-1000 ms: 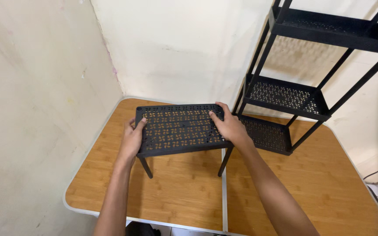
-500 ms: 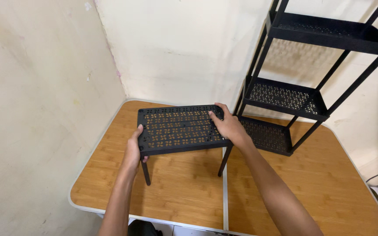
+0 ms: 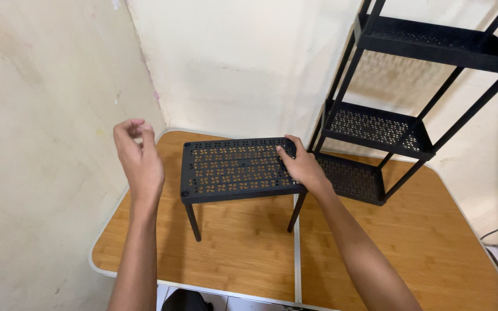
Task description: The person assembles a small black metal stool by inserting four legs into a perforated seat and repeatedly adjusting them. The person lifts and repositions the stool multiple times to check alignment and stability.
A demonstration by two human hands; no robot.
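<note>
Left hand hangs raised beside the wall, fingers loosely curled, empty; right hand grips the shelf edge.

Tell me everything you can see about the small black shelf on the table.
The small shelf is a black rectangular tray with a perforated flower-like pattern and a raised rim, plastic or metal by its look. It stands upright on thin black legs on the wooden table, left of the tall black rack. The right hand rests on its right end; the left hand is lifted clear of it.
</note>
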